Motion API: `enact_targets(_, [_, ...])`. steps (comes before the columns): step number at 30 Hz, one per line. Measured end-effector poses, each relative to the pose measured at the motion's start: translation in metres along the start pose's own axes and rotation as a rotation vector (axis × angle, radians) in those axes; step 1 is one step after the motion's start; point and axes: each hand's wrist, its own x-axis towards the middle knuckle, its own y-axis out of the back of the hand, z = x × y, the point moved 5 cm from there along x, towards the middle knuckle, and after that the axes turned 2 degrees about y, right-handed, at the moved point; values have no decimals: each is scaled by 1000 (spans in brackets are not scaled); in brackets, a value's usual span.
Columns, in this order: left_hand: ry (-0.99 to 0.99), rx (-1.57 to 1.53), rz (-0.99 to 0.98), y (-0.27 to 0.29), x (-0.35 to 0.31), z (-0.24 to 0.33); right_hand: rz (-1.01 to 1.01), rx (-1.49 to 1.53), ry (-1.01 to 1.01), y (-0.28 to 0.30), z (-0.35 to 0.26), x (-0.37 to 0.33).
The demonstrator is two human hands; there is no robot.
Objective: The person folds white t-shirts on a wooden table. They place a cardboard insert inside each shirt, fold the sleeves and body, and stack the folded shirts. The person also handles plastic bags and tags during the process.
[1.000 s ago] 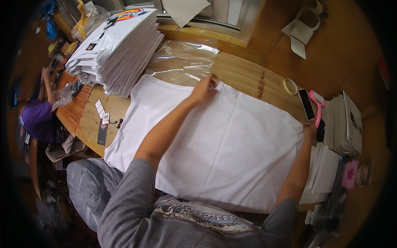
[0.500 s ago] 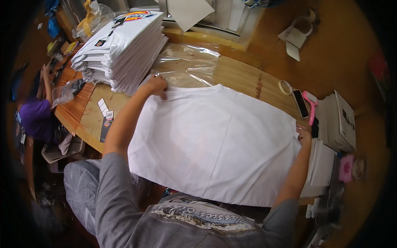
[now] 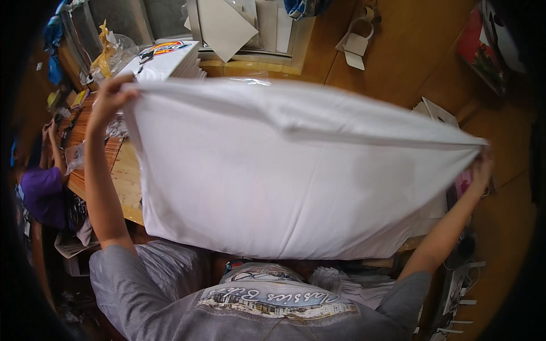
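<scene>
A white T-shirt point(image 3: 273, 170) is stretched wide between my two raised hands, its upper edge lifted and blurred. My left hand point(image 3: 114, 96) pinches the shirt's far left corner, in front of the stack of folded white shirts point(image 3: 170, 65). Out to the right, my right hand point(image 3: 482, 167) is closed on the other upper corner, where the cloth is drawn into a point. The lower edge of the shirt hangs near my body. Most of the table's middle, and what lies on it, is hidden behind the cloth.
To the left, a person in a purple top point(image 3: 42, 187) sits by the wooden table point(image 3: 128, 182). A grey plastic bag point(image 3: 165, 267) stands by my left side. White cloth point(image 3: 355, 287) lies low near my right side. Cards lean at the window point(image 3: 227, 28).
Both hands have moved up and outward, raising the shirt off the table and pulling it wider. The clear plastic bag and the small things at the right are now mostly covered by it.
</scene>
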Motion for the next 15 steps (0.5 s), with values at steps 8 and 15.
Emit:
enact_targets(8, [-145, 79, 325, 77, 13, 45, 258, -162, 153, 6, -110, 16])
enact_targets(15, [-64, 33, 290, 132, -11, 23, 337, -493, 312, 28, -168, 3])
